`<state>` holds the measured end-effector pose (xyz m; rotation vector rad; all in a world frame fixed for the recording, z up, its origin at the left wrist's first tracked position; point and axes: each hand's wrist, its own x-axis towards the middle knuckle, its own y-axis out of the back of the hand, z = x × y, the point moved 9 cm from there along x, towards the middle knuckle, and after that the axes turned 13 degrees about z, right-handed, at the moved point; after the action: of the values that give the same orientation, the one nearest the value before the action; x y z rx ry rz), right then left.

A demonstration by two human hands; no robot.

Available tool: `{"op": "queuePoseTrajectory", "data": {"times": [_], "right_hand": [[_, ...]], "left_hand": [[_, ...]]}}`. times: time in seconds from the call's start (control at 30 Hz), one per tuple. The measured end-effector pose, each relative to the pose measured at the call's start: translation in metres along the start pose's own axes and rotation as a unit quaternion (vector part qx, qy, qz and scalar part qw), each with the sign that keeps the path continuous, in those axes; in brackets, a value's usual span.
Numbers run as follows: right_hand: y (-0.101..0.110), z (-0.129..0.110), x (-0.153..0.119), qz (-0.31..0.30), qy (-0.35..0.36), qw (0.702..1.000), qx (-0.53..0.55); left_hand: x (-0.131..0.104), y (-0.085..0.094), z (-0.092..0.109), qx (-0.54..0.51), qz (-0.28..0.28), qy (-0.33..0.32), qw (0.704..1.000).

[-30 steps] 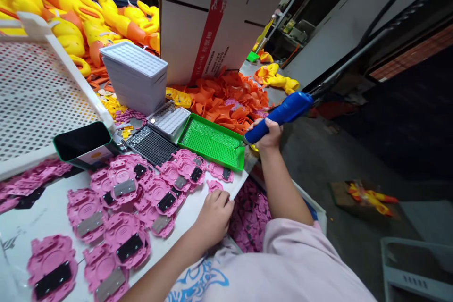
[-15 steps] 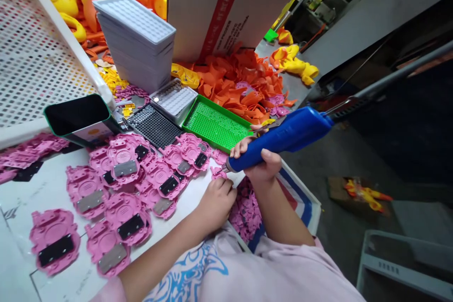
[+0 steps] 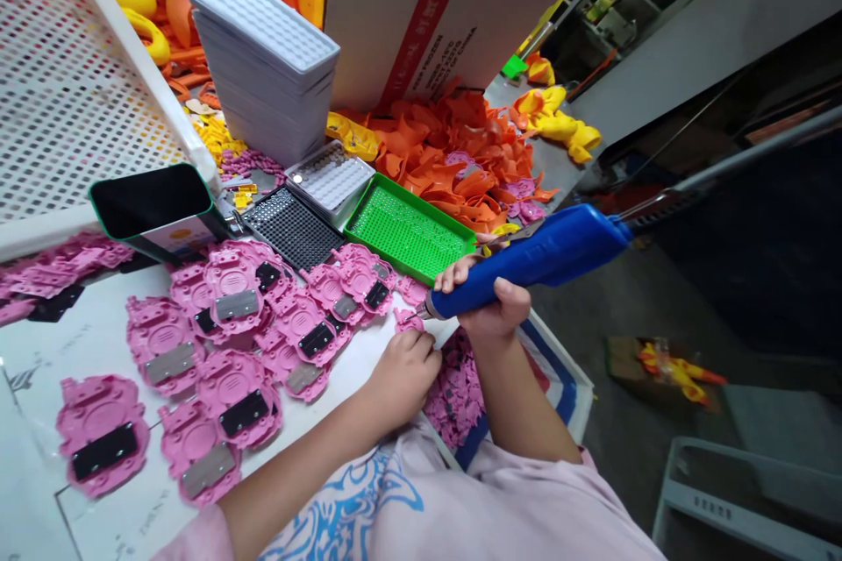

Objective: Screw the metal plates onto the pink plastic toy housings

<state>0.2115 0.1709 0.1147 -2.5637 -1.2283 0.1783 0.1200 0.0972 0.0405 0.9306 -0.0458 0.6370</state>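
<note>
My right hand is wrapped round a blue electric screwdriver, tilted with its bit pointing down and left. The tip of the bit meets a pink plastic part on the table. Closed fingers of my left hand hold that part at its near side and hide most of it. To the left lie several pink plastic housings, some overlapping, each with a black or grey cover plate fixed by small screws.
Behind the housings sit a green perforated tray, a black perforated tray and a tall stack of white trays. A dark bin stands at left. Orange parts pile before a carton. Pink pieces fill a container by my lap.
The view has shifted slightly. My hands, the screwdriver and the pink part keep nearly the same positions relative to one another.
</note>
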Motion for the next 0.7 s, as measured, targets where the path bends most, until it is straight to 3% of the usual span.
{"op": "queuePoseTrajectory", "data": {"times": [0.27, 0.4, 0.57, 0.7], "right_hand": [[-0.001, 0.004, -0.002, 0.006, -0.001, 1.0, -0.029], [-0.005, 0.007, -0.011, -0.032, 0.006, 0.999, -0.031], [-0.03, 0.01, -0.023, -0.132, 0.0, 0.987, -0.096], [-0.039, 0.006, -0.023, -0.147, 0.012, 0.984, -0.1]], "left_hand": [[-0.001, 0.0, 0.0, 0.001, -0.005, -0.001, 1.0], [0.0, -0.003, 0.001, -0.004, -0.006, -0.005, 1.0], [0.001, -0.005, 0.003, -0.006, -0.007, -0.013, 1.0], [0.001, -0.004, 0.004, -0.002, 0.003, -0.011, 1.0]]}}
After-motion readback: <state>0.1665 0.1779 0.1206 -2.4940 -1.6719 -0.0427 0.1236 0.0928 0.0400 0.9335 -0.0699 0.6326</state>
